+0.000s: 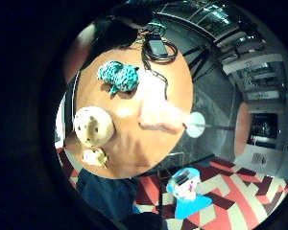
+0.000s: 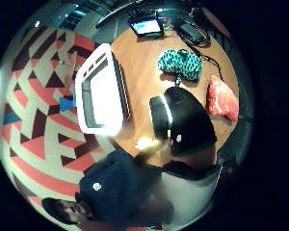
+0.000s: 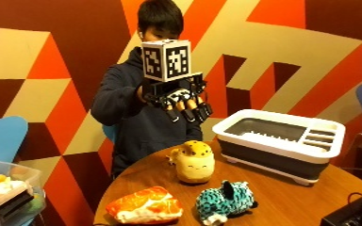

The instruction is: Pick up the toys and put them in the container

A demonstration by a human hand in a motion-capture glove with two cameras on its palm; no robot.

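Hand: right hand (image 3: 180,101) raised at chest height, well above the counter (image 3: 281,197); nothing held.
Fingers: fingers (image 3: 193,109) hanging downward, relaxed and slightly apart, clamped on nothing.
Toys: three on the counter, all below the fingers and well apart from them.
Yellow toy: yellow plush (image 3: 193,162) upright, almost directly beneath the fingers; nearest of the three.
Teal toy: teal spotted plush (image 3: 226,200) lying on its side, below the fingers and further toward the camera in the outside view.
Orange toy: orange-and-white plush (image 3: 144,205) lying flat, just beside the teal one, likewise further from the fingers.
Container: white-rimmed collapsible container (image 3: 280,141) on the counter, below the fingers and off to the side of the yellow plush; no toy seen inside from the thumb side palm view.
Step in hand: judged as the approach before a first pick; no toy yet placed.
Next move calls for: lowering toward the yellow plush, spreading the fingers round its body, closing, lifting, then carrying sideways over the container rim.
Risk: soft rounded body likely to tip if caught off-centre.
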